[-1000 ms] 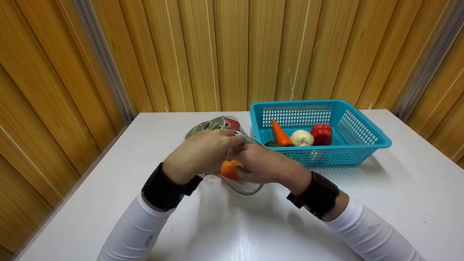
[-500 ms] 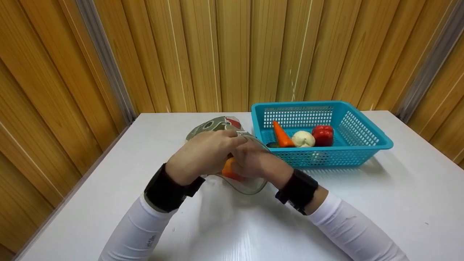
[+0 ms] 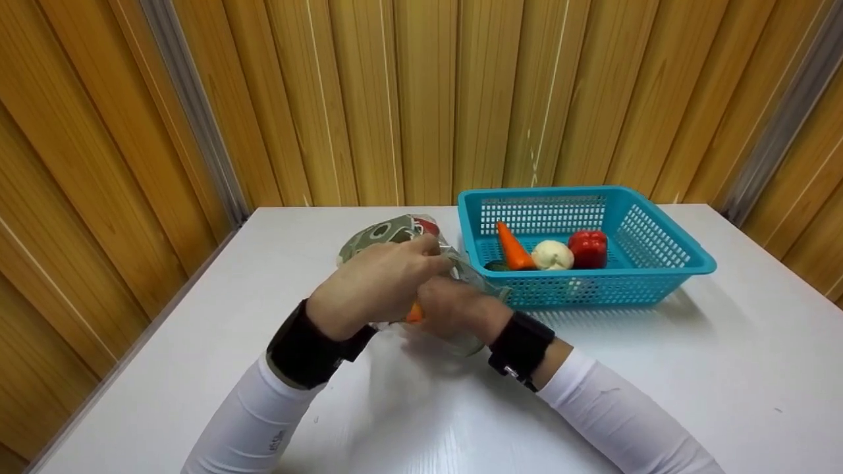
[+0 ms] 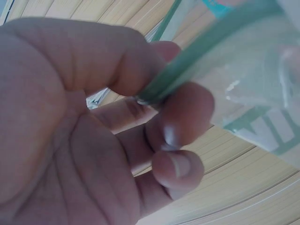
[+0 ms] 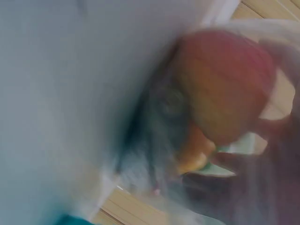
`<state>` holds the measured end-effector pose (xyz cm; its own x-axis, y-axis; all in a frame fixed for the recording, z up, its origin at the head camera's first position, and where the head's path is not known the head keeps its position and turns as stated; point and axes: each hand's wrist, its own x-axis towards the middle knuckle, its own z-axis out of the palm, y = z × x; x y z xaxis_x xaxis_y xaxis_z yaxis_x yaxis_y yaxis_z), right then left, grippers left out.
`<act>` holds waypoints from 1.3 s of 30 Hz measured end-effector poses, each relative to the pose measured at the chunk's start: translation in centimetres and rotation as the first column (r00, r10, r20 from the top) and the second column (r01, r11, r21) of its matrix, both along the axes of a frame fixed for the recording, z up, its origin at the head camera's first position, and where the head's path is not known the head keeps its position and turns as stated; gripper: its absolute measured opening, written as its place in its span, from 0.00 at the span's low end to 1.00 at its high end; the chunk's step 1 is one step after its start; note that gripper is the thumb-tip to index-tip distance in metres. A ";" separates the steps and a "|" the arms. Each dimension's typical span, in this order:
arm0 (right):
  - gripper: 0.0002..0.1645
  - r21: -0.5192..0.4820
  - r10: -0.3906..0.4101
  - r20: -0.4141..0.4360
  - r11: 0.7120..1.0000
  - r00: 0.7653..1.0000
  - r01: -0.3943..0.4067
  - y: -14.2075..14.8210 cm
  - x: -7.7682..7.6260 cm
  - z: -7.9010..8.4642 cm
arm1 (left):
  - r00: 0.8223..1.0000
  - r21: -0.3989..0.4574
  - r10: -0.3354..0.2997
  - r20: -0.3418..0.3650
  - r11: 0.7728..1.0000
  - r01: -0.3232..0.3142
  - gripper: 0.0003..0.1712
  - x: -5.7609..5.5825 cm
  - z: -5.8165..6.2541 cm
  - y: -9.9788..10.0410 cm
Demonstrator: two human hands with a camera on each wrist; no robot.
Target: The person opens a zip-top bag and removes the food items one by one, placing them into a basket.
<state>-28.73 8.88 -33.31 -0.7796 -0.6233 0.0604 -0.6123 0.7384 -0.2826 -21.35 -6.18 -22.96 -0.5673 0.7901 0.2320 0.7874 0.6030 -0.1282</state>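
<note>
In the head view my left hand (image 3: 382, 280) holds up a clear, green-printed zip bag (image 3: 372, 236). The left wrist view has its thumb and finger pinching the green rim (image 4: 201, 54). Lower and to the right, my right hand (image 3: 458, 306) is at the bag's mouth, partly behind clear film. A sliver of an orange-red fruit (image 3: 415, 313) shows between the hands. Blurred through plastic in the right wrist view, a round red-and-yellow fruit (image 5: 225, 84) sits against my curled right fingers. A smaller orange piece (image 5: 194, 152) lies beside it; its kind is unclear.
A blue plastic basket (image 3: 616, 273) stands right of the bag on the white table (image 3: 263, 263). Inside are a carrot (image 3: 514, 249), a whitish bulb (image 3: 552, 255), a red bell pepper (image 3: 588, 249) and something dark green (image 3: 497, 266). Wood-panelled walls (image 3: 369, 99) surround the table.
My right hand has moved left and slightly down, deeper into the bag's mouth, covering more of the orange-red fruit. The bag's front rim has shifted and folded. My left hand keeps its pinch.
</note>
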 end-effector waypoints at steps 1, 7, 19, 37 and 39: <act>0.40 0.016 -0.002 -0.008 1.000 1.000 0.002 0.0 0.0 -0.1 | 1.000 -0.005 0.003 0.000 1.000 -0.003 0.25 0.0 0.0 0.0; 0.41 0.033 -0.003 -0.011 0.999 1.000 0.004 0.0 0.5 -0.1 | 1.000 -0.024 0.011 0.010 1.000 -0.011 0.24 0.0 0.2 0.1; 0.29 0.202 0.000 0.054 0.979 0.999 -0.011 0.2 1.2 0.6 | 0.999 -0.022 0.027 0.032 0.999 -0.026 0.22 0.0 0.2 0.2; 0.40 0.025 0.100 0.089 0.994 0.991 -0.103 2.2 4.2 5.4 | 1.000 0.034 0.003 0.027 0.999 -0.004 0.25 -0.2 0.3 -0.4; 0.40 0.016 0.109 0.084 0.994 0.991 -0.111 2.6 4.4 6.0 | 1.000 0.038 0.003 0.023 0.999 -0.004 0.25 -0.3 0.3 -0.4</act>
<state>-24.30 11.45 -27.29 -0.7083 -0.7058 -0.0153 -0.6650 0.6743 -0.3211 -21.65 -6.62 -22.68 -0.5755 0.7790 0.2489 0.7877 0.6099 -0.0872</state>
